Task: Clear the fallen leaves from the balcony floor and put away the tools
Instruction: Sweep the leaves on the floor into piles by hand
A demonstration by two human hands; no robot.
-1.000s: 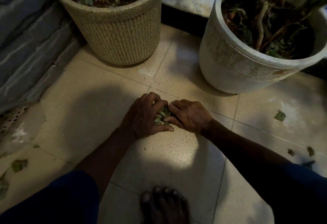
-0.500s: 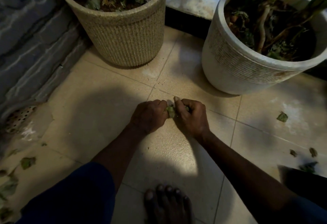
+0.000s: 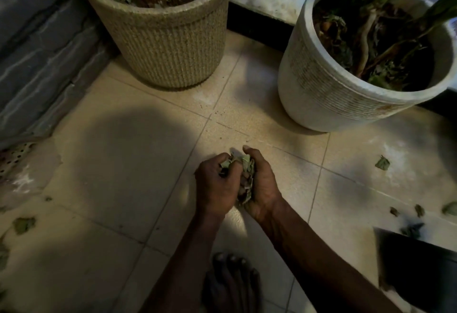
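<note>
Centre of frame: left hand [image 3: 214, 184] and right hand [image 3: 263, 185] are pressed side by side. The fingers of both curl inward around one leaf clump [image 3: 244, 173], which is held between the palms. Whether the clump is clear of the tiled floor [image 3: 123, 164], I cannot tell.

Step in hand, as I judge it: carry this handful to a container.

- Hold the heels of the hands together so no gap opens underneath.
- The leaves look dry and brittle, so squeeze firmly without crushing, or crumbs will scatter.
- A dark straight-edged object [image 3: 420, 265] sits at lower right. I cannot tell if it is a dustpan or a bin, but it looks like the nearest drop point, so travel low and slow toward it.

A stray leaf [image 3: 382, 163] lies at right and a second leaf [image 3: 23, 225] at lower left, so gathering is not finished. The tan pot [image 3: 173, 40] and white pot [image 3: 329, 95] stand along the top, away from that path.
</note>
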